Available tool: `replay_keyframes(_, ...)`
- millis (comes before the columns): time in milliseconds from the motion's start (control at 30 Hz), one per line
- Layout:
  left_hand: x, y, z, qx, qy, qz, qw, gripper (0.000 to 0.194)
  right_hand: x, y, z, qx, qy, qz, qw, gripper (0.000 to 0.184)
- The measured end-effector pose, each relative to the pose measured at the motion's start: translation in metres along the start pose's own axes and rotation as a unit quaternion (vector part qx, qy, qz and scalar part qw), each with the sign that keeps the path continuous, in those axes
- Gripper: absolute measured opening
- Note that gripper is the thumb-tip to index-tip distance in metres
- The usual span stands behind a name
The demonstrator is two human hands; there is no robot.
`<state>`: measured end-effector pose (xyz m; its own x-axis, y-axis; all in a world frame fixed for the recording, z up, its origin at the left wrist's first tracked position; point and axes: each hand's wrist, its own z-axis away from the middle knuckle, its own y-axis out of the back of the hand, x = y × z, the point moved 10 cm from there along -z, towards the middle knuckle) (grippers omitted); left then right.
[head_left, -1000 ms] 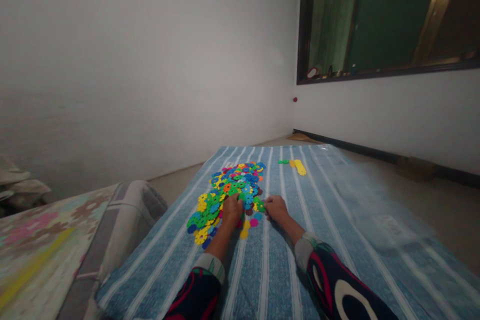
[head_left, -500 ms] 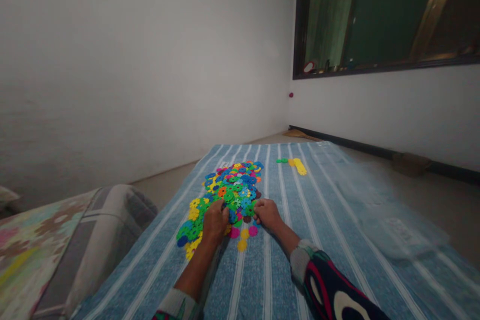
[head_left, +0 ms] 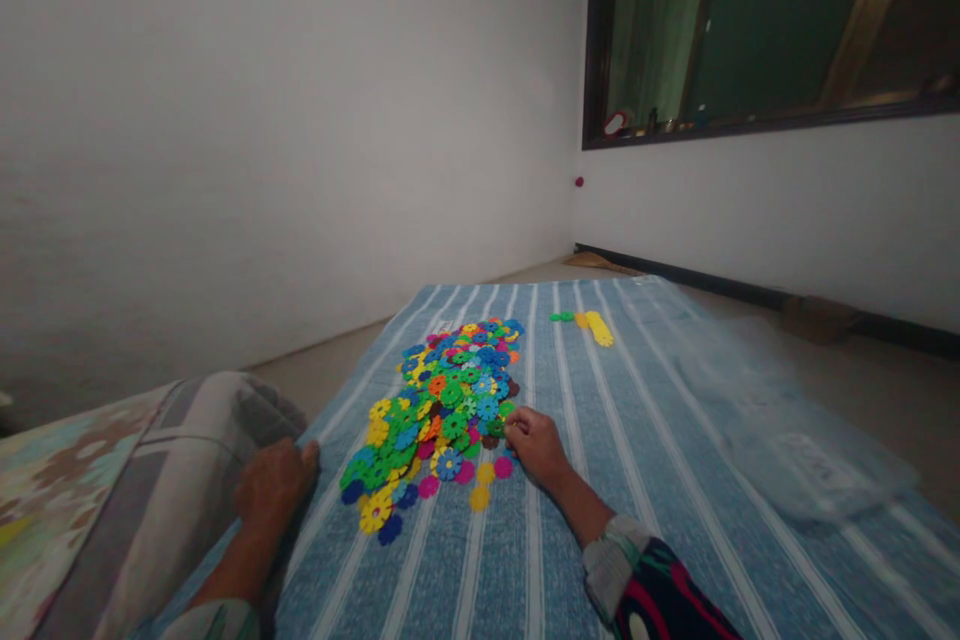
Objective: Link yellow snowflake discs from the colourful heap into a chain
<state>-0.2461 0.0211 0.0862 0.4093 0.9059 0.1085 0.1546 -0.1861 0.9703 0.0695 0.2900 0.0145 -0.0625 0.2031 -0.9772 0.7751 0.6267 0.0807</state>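
Evidently the right hand (head_left: 534, 442) has its thumb and fingers closed on a green flower-shaped plastic disc (head_left: 496, 427), at the near right edge of a heap of multicoloured flower-shaped plastic discs (head_left: 457, 370) that spreads left of and beyond the grip. Just nearer the person than that pinch lie a flat magenta plastic disc (head_left: 503, 467) and a yellow plastic disc (head_left: 480, 497). Well to the left of it, the left hand (head_left: 276, 480) is at the edge of the table, beside a grey checked blanket (head_left: 202, 440); its back is to the camera, so I cannot tell whether it holds anything.

As I judge it, the thin disc could slip from such a small fingertip hold, or its notched rim could catch its neighbours and drag them along; a knock from the wrist might scatter the loose pieces.

Beneath everything runs a blue cloth with white stripes (head_left: 450, 590). Beyond the grip and to its right lie small green discs (head_left: 562, 317) and a yellow elongated piece (head_left: 599, 329); farther right, a clear plastic bag (head_left: 817, 470). Past the table stand a plain pale wall (head_left: 300, 120) and a dark-framed window (head_left: 772, 30).
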Motion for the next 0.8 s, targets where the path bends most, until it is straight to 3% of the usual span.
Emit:
replay_keyframes(100,0.008,-0.011,0.001,-0.023,-0.005,-0.047,0.999,0.049,0.002,-0.001,0.000,0.001,-0.004,0.011,1.000,0.007)
replay_keyframes(267,0.067,-0.006,0.011,0.033,-0.121,-0.071,0.990,0.048,-0.001,-0.002,0.002,-0.004,-0.001,0.027,1.000,0.008)
replay_keyframes(333,0.079,-0.003,0.010,0.042,-0.134,-0.068,0.988,0.049,-0.002,-0.001,0.002,-0.003,-0.003,0.033,0.999,0.008)
replay_keyframes(400,0.073,-0.003,-0.001,0.028,-0.102,-0.070,0.992,0.049,-0.003,0.001,0.002,0.002,-0.005,0.035,0.999,0.008)
replay_keyframes(533,0.042,-0.014,-0.026,-0.045,-0.008,-0.076,0.996,0.049,-0.002,0.002,0.003,0.002,-0.010,0.030,0.999,0.009)
replay_keyframes(667,0.020,-0.030,-0.034,-0.110,0.039,-0.051,0.992,0.058,-0.004,0.003,0.007,0.008,0.006,0.045,0.999,0.008)
replay_keyframes(800,0.001,-0.035,-0.033,-0.089,0.078,-0.002,0.993,0.059,-0.006,0.004,0.010,0.018,0.022,0.075,0.997,0.007)
